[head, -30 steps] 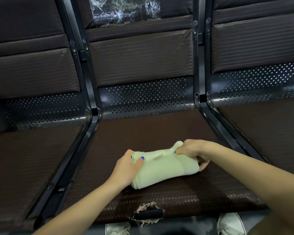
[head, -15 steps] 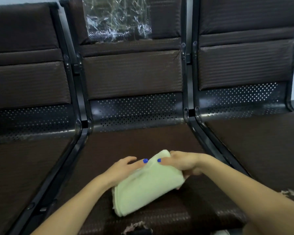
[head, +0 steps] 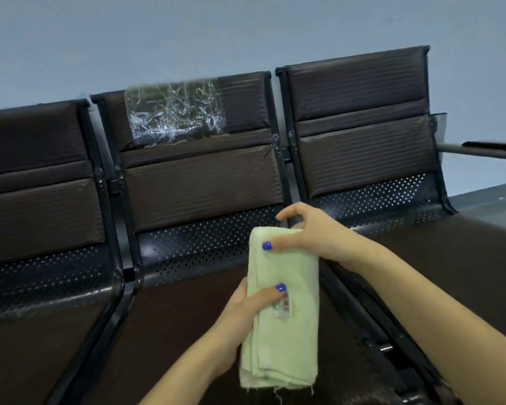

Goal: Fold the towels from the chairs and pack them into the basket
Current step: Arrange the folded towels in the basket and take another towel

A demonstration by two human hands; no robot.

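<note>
A folded pale green towel (head: 284, 331) hangs upright in the air above the middle chair seat (head: 170, 340), with a small label on its front. My left hand (head: 246, 311) grips its left edge around the middle, thumb across the front. My right hand (head: 310, 235) pinches the towel's top end between thumb and fingers. The towel's lower end dangles free with a few loose threads. No basket is in view.
Three dark brown padded chairs stand in a row against a grey wall. The middle backrest (head: 199, 182) carries a patch of crinkled clear plastic (head: 176, 114). A metal armrest (head: 479, 149) juts out at the far right. Black metal bars (head: 371, 311) separate the seats.
The towel has been lifted off the middle seat and turned from lying flat to hanging upright. My right hand rose to its top end; the view tilted upward, showing the wall.
</note>
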